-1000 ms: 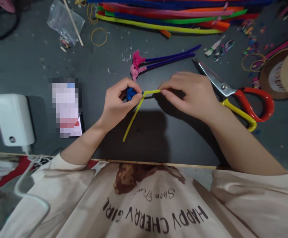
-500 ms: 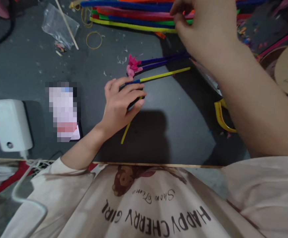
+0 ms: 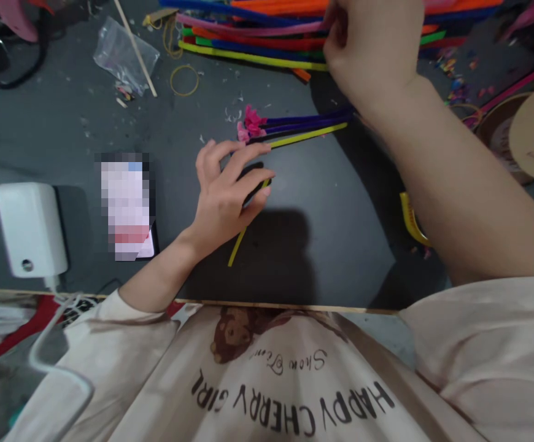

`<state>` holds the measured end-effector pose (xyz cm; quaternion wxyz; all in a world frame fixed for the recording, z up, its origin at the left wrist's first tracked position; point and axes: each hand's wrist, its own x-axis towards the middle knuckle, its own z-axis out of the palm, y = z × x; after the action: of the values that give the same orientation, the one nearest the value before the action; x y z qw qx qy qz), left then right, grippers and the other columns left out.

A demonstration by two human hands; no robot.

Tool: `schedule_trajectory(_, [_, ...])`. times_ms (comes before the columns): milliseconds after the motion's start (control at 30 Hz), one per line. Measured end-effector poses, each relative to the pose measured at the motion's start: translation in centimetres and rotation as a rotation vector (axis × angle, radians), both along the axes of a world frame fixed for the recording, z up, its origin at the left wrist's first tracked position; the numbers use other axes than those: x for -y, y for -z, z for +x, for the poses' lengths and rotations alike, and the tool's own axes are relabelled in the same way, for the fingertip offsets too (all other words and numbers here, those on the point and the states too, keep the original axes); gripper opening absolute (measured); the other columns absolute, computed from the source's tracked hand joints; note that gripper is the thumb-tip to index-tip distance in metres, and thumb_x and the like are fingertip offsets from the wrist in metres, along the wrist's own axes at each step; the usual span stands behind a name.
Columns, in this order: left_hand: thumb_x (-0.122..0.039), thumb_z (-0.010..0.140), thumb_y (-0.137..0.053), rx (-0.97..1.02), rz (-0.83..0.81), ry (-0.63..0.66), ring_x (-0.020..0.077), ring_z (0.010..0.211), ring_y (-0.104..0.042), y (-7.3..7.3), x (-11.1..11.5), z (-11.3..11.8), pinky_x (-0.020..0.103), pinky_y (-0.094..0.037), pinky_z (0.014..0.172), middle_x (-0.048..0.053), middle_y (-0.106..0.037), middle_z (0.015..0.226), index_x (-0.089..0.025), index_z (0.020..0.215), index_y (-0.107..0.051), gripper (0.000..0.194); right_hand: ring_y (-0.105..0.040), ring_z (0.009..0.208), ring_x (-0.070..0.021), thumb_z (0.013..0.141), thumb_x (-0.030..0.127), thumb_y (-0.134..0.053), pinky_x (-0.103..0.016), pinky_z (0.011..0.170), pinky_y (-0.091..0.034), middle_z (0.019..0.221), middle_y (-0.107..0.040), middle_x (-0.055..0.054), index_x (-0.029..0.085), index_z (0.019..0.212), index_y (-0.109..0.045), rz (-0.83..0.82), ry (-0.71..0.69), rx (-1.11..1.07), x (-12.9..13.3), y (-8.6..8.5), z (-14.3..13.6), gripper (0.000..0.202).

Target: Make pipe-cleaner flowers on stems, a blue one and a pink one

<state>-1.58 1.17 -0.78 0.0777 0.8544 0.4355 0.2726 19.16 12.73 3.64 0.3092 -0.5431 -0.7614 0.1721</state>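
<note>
The bundle of fuzzy stems [image 3: 258, 44] runs left to right beneath the right hand [image 3: 372, 52], the nearer one, its grip curled around what I cannot tell, while the left hand [image 3: 223, 193] spreads loosely open above a yellow strip [image 3: 236, 250].

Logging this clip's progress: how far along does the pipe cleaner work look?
Seemingly done: two pink-topped pieces with purple stems.

In hand: the left hand spreads between two yellow strips, partly covering them; the right hand is at the pipe cleaner bundle, its grip unclear.

Probably left: finishing the yellow strips, which show no visible pink tops.
</note>
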Motion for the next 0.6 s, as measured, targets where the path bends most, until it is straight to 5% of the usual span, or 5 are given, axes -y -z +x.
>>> schedule_trajectory(67, [-0.032,0.094,-0.048,-0.004,-0.018,0.081,0.0247,0.109,-0.058,-0.1,0.0,0.0,0.050,-0.043,0.098,0.006,-0.069,0.115,-0.029,0.105,-0.065,0.020,-0.064,0.110,-0.0243,0.099,0.028,-0.025,-0.033,0.069,-0.045,0.093,-0.076,-0.002,0.014,0.044,-0.065,0.011,0.033,-0.016,1.0,-0.4,0.4,0.070])
schedule_trajectory(200, [-0.034,0.095,-0.045,-0.004,-0.051,0.166,0.0209,0.097,-0.063,0.0,0.1,0.1,0.041,-0.047,0.088,0.005,-0.071,0.102,-0.024,0.104,-0.065,0.024,-0.062,0.116,-0.0279,0.098,0.026,-0.027,-0.038,0.077,-0.046,0.101,-0.074,-0.001,0.019,0.075,-0.078,0.072,0.062,0.074,2.8,-1.6,1.7,0.056])
schedule_trajectory(333, [-0.033,0.097,-0.041,0.223,-0.213,0.078,0.0167,0.097,-0.067,0.0,0.3,0.2,0.035,-0.051,0.088,0.006,-0.072,0.106,-0.022,0.116,-0.059,0.028,-0.064,0.111,-0.0334,0.088,0.016,-0.037,-0.043,0.084,-0.045,0.114,-0.067,-0.018,0.007,0.117,-0.066,0.080,0.086,0.341,5.5,-2.1,2.7,0.043])
schedule_trajectory(467, [-0.050,0.094,-0.049,0.574,-0.537,-0.030,0.0092,0.074,-0.067,0.1,0.3,0.2,0.025,-0.056,0.069,0.002,-0.072,0.099,-0.029,0.133,-0.044,0.045,-0.068,0.073,-0.0209,0.088,0.017,-0.047,-0.035,0.070,-0.050,0.080,-0.071,-0.010,0.017,0.092,-0.069,0.298,0.029,0.265,10.3,-0.5,3.8,0.022])
schedule_trajectory(600, [-0.056,0.088,-0.058,0.887,-0.614,0.015,0.0039,0.055,-0.061,0.5,-0.3,0.2,0.020,-0.054,0.054,-0.007,-0.069,0.074,-0.034,0.124,-0.055,0.043,-0.067,0.061,-0.0207,0.081,0.021,-0.054,-0.034,0.055,-0.046,0.065,-0.069,-0.005,0.025,0.084,-0.066,0.453,0.086,0.281,13.8,2.4,5.7,0.012])
